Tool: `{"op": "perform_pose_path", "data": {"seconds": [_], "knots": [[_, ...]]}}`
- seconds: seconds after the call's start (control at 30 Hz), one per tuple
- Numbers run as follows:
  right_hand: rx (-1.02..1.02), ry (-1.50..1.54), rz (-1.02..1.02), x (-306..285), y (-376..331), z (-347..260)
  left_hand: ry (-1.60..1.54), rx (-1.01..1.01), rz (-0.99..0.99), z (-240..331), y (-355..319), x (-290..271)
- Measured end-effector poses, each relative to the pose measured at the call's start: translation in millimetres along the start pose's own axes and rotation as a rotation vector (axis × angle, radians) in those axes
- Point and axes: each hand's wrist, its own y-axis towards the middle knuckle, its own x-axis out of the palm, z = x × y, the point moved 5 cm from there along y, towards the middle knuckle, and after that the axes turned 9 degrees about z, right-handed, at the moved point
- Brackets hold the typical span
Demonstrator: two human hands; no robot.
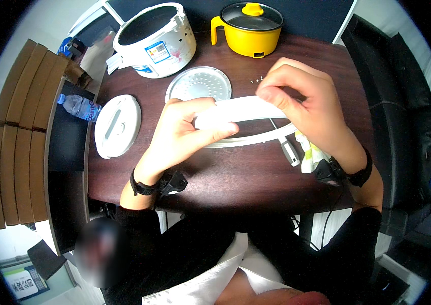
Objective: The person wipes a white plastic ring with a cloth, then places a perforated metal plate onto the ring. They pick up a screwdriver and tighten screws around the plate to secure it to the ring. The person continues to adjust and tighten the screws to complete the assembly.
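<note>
At the far left a plastic water bottle lay on its side beside a white oval lid resting flat on the dark wooden table. Behind them stood a white rice cooker body, open-topped, with a perforated metal plate just in front. The left hand was curled closed around one end of a white plastic ring, held above the table's middle. The right hand pinched the ring's other side, fingers bent tight. A yellow pot with a glass lid sat behind.
</note>
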Motion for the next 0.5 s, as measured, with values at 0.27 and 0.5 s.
{"op": "perform_pose_path", "data": {"seconds": [0.27, 0.5], "knots": [[0.282, 0.023, 0.075, -24, -10, 36, 0.001, 0.046, -0.016, -7, 3, 2], [0.348, 0.116, -0.089, 4, -13, 20, 0.021, 0.011, -0.031, -9, 4, 1]]}}
